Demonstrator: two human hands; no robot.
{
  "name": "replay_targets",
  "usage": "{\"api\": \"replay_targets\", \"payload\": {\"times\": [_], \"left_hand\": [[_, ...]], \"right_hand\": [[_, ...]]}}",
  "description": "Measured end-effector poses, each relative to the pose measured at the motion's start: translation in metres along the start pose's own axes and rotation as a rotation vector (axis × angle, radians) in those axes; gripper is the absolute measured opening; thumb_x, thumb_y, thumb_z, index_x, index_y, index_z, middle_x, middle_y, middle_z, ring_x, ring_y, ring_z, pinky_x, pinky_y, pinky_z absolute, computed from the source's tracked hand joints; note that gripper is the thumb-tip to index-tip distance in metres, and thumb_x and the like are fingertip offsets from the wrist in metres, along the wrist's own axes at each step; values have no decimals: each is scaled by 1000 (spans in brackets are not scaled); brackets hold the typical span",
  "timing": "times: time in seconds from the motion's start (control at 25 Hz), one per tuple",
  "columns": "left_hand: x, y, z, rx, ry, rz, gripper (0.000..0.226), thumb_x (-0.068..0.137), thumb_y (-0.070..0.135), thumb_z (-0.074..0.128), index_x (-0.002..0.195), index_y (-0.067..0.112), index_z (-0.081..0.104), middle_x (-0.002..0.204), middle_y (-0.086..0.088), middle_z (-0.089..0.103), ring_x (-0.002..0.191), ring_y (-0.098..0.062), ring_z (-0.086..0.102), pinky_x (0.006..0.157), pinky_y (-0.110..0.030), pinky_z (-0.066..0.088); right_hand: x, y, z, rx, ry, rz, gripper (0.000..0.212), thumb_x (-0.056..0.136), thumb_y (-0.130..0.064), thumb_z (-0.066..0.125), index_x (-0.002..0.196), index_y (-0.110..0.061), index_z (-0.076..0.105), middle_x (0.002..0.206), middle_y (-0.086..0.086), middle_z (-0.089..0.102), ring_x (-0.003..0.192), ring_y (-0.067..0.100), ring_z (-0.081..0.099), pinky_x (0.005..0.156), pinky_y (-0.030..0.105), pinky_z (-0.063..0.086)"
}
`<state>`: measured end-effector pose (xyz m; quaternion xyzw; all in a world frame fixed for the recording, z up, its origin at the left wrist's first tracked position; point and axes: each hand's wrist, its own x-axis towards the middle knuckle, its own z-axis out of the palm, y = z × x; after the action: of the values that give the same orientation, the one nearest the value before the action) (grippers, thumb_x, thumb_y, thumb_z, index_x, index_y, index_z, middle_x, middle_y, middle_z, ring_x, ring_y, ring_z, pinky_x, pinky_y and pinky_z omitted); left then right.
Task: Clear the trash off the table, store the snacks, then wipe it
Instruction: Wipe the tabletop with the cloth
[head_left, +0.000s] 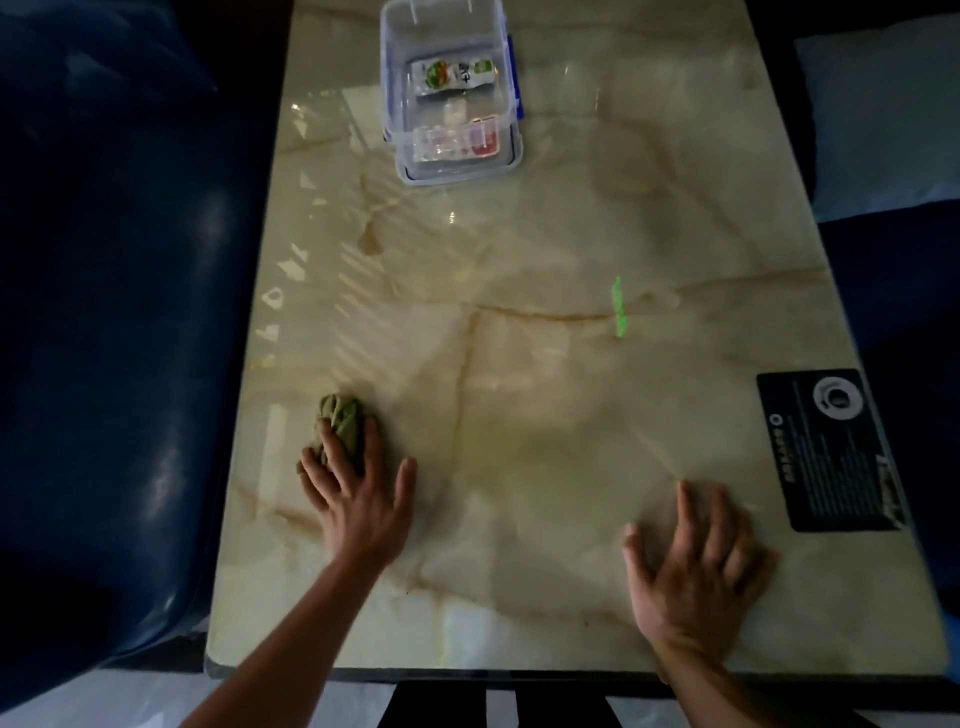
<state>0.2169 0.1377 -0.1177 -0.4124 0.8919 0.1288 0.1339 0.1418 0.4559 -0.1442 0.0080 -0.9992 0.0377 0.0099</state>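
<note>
A crumpled olive-green cloth (340, 418) lies on the marble table (519, 389) near its left edge. My left hand (358, 499) presses down on the cloth, fingers spread over it. Flat on the bare tabletop near the front right rests my right hand (698, 564), holding nothing. At the far end stands a clear plastic storage box (447, 88) with blue clips; several snack packets (451, 75) lie inside it.
A black printed card (831, 449) is stuck to the table at the right edge. A small green light mark (618, 306) shows mid-table. Dark blue seats (114, 338) flank the table on the left and right. A pale cushion (883, 119) lies at the far right.
</note>
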Motion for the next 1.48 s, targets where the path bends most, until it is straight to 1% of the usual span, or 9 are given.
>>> {"api": "replay_targets", "payload": {"times": [0.16,0.32,0.4,0.56,0.76,0.88,1.16,1.32,1.48], "left_hand": [[-9,59,10,-44,8,-58,80,84,72,11,152,33,0,160,-13,-24,143,-52,-11,116,-63,-6],[-39,127,30,0,-47,296,76,84,75,7,150,39,-6,158,-5,-31,141,-53,-21,112,-66,-14],[-51,168,38,30,-74,476,72,87,72,13,151,41,0,162,-2,-21,139,-53,-22,110,-66,-17],[-64,233,47,123,-103,879,62,92,62,21,150,40,15,164,8,0,141,-57,-10,111,-73,1],[-43,203,42,242,-45,1203,54,96,55,23,149,43,16,163,9,14,144,-54,2,117,-64,7],[-32,158,36,262,-7,1275,57,98,53,25,152,38,13,161,6,21,145,-50,9,118,-62,13],[-22,43,23,261,89,1095,60,96,52,34,151,32,21,158,-2,32,142,-53,17,117,-63,14],[-27,-48,9,237,109,702,64,94,57,24,152,33,14,160,-3,24,144,-54,8,116,-65,14],[-48,-110,9,147,98,346,69,91,64,10,153,34,0,162,4,-1,146,-48,-6,119,-61,1]], "right_hand": [[2,1,-1,3,-45,6,77,84,-65,36,151,-28,26,158,8,26,141,36,28,116,57,10],[2,-2,-4,14,-63,21,77,84,-65,36,150,-28,27,158,9,28,140,37,30,116,57,11],[2,-1,-5,28,-76,18,78,83,-66,38,150,-27,29,158,10,29,140,36,30,116,57,11],[-1,2,-1,35,-15,-38,83,79,-56,47,149,-13,31,153,17,36,139,38,33,115,61,19],[4,0,-5,102,-40,55,89,82,-68,36,151,-13,22,152,10,37,140,32,31,117,56,16],[5,0,-3,98,-57,55,91,80,-69,39,152,-16,20,152,8,35,140,30,30,117,55,13],[3,-2,1,47,6,38,80,83,-60,41,150,-20,24,156,4,30,142,30,28,117,56,14],[2,-2,2,70,38,18,78,83,-59,41,148,-20,25,154,7,32,140,32,29,115,59,18],[-1,-4,1,78,69,5,77,84,-57,45,147,-18,26,154,9,32,139,34,30,114,60,19]]}}
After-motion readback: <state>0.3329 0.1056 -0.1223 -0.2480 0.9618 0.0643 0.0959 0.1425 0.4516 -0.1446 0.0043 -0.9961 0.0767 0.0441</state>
